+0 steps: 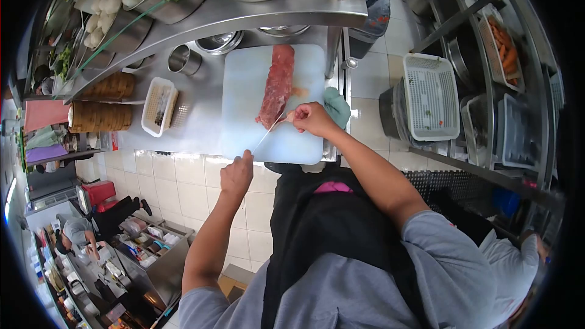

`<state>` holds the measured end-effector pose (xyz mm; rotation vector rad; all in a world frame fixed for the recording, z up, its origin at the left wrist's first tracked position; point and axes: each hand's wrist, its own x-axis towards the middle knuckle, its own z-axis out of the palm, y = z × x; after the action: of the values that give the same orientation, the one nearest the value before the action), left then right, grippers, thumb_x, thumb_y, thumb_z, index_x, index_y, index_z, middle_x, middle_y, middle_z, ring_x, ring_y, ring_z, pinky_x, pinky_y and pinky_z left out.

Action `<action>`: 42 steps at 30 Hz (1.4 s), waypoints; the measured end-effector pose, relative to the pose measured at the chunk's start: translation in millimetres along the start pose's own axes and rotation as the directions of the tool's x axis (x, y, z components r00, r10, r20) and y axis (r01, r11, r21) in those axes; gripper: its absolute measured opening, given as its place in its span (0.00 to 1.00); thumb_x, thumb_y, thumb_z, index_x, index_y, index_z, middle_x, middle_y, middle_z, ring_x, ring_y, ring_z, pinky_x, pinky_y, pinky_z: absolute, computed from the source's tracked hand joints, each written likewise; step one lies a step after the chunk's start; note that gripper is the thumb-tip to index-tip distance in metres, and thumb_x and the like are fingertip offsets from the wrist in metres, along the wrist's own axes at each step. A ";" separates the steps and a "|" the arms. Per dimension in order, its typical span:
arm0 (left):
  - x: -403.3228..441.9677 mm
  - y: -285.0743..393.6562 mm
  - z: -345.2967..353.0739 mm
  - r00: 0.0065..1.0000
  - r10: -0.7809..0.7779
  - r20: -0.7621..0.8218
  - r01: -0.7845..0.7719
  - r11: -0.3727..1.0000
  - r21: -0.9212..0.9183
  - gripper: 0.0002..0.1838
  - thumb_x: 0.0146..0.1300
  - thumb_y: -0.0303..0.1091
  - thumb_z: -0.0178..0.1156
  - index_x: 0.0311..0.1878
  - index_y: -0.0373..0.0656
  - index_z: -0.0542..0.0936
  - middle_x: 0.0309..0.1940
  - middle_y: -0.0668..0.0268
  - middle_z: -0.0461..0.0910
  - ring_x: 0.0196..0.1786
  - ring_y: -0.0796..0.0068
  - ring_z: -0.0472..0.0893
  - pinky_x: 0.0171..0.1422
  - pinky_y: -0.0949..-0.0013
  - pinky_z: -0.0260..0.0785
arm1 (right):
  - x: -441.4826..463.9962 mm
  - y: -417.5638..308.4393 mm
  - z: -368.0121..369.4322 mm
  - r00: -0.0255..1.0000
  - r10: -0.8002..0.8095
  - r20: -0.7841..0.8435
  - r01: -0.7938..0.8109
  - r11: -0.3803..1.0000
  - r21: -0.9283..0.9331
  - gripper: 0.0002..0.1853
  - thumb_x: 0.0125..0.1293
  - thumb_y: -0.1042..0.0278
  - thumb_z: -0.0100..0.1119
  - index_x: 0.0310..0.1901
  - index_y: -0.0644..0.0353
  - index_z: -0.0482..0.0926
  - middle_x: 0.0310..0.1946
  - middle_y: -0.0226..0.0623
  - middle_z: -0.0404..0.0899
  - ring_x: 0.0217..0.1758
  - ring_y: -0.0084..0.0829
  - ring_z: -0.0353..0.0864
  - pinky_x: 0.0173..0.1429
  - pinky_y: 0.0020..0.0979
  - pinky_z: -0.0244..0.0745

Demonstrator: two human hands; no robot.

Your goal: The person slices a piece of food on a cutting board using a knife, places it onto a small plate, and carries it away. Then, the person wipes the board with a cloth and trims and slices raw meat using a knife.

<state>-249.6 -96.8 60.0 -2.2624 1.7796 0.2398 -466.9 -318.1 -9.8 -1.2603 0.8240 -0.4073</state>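
Observation:
A long piece of raw red meat (279,82) lies lengthwise on the white cutting board (244,85). My left hand (236,173), at the board's near edge, is closed around the handle of a knife (264,139). Its thin blade slants up and to the right, with the tip at the near end of the meat. My right hand (314,119) is above the board's right side, pinching a pale strip of trimming (289,118) at that same end. Whether the strip is still attached to the meat, I cannot tell.
A green cloth (336,108) is bunched at the board's right edge. Left of the board are a white plastic basket (159,106), a metal cup (184,60) and bamboo steamers (100,116). A steel shelf (244,21) overhangs the back. Another white basket (431,97) stands at right.

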 end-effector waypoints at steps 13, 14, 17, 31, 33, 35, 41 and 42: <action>34.2 -8.4 5.8 0.990 0.123 -0.070 -0.117 0.990 0.078 0.04 0.78 0.36 0.54 0.46 0.49 0.71 0.30 0.60 0.81 0.26 0.53 0.88 0.28 0.53 0.81 | -14.3 -7.2 17.3 0.996 0.011 0.091 0.005 0.986 -0.169 0.08 0.57 0.71 0.71 0.29 0.65 0.81 0.23 0.32 0.84 0.25 0.22 0.84 0.31 0.30 0.76; 36.1 -7.3 6.4 0.991 0.124 -0.054 -0.119 0.989 0.087 0.03 0.75 0.32 0.55 0.46 0.49 0.71 0.31 0.60 0.81 0.27 0.54 0.88 0.28 0.53 0.81 | -13.2 -8.5 18.3 0.995 -0.005 0.096 0.022 0.985 -0.172 0.08 0.56 0.71 0.70 0.29 0.65 0.81 0.23 0.32 0.84 0.25 0.22 0.84 0.31 0.30 0.76; 23.1 -13.8 -5.3 0.994 0.101 -0.041 -0.099 0.994 0.055 0.04 0.75 0.31 0.55 0.48 0.49 0.70 0.33 0.61 0.82 0.28 0.54 0.89 0.28 0.54 0.81 | -13.5 -7.4 14.5 0.997 -0.009 0.080 0.023 0.985 -0.173 0.08 0.56 0.71 0.70 0.29 0.65 0.81 0.23 0.32 0.84 0.25 0.23 0.84 0.32 0.30 0.77; 10.0 -59.3 21.4 0.993 0.113 -0.044 -0.108 0.990 0.089 0.05 0.79 0.38 0.53 0.50 0.50 0.71 0.31 0.60 0.82 0.25 0.54 0.88 0.28 0.53 0.81 | -11.7 -4.2 10.2 0.992 -0.017 0.121 0.047 0.967 -0.249 0.08 0.54 0.71 0.72 0.29 0.66 0.83 0.24 0.35 0.85 0.25 0.25 0.87 0.32 0.31 0.81; -11.8 -81.5 24.4 0.995 0.104 -0.003 -0.103 0.989 0.106 0.06 0.80 0.39 0.53 0.50 0.50 0.72 0.30 0.60 0.82 0.25 0.54 0.88 0.28 0.53 0.81 | -15.0 -5.4 7.6 0.994 -0.002 0.110 0.028 0.972 -0.234 0.08 0.54 0.71 0.72 0.29 0.66 0.83 0.24 0.35 0.85 0.25 0.25 0.87 0.33 0.31 0.81; -9.2 -83.7 25.1 0.995 0.093 0.035 -0.096 0.988 0.118 0.07 0.81 0.41 0.53 0.50 0.49 0.72 0.29 0.60 0.82 0.25 0.54 0.88 0.28 0.52 0.81 | -20.0 -7.2 6.2 0.990 0.005 0.144 0.027 0.975 -0.221 0.08 0.54 0.71 0.72 0.29 0.66 0.83 0.24 0.35 0.85 0.25 0.25 0.86 0.32 0.31 0.81; 6.4 -61.3 27.4 0.995 0.101 -0.003 -0.101 0.995 0.021 0.10 0.83 0.43 0.51 0.46 0.48 0.72 0.31 0.58 0.84 0.26 0.52 0.88 0.27 0.52 0.80 | -29.1 -9.8 7.2 0.987 0.033 0.160 0.015 0.957 -0.291 0.06 0.54 0.74 0.71 0.30 0.67 0.83 0.25 0.34 0.85 0.26 0.23 0.85 0.32 0.30 0.80; 2.1 -64.2 25.6 0.995 0.099 0.009 -0.099 0.995 0.021 0.11 0.83 0.44 0.52 0.45 0.49 0.72 0.30 0.58 0.84 0.26 0.51 0.87 0.27 0.52 0.80 | -29.5 -8.8 4.8 0.985 0.032 0.167 0.019 0.956 -0.293 0.06 0.54 0.74 0.71 0.30 0.67 0.83 0.25 0.34 0.85 0.26 0.23 0.85 0.32 0.30 0.80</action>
<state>-186.1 -77.0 41.2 -2.1579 1.8837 0.2464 -481.3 -297.2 8.4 -1.5454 0.7605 -0.1706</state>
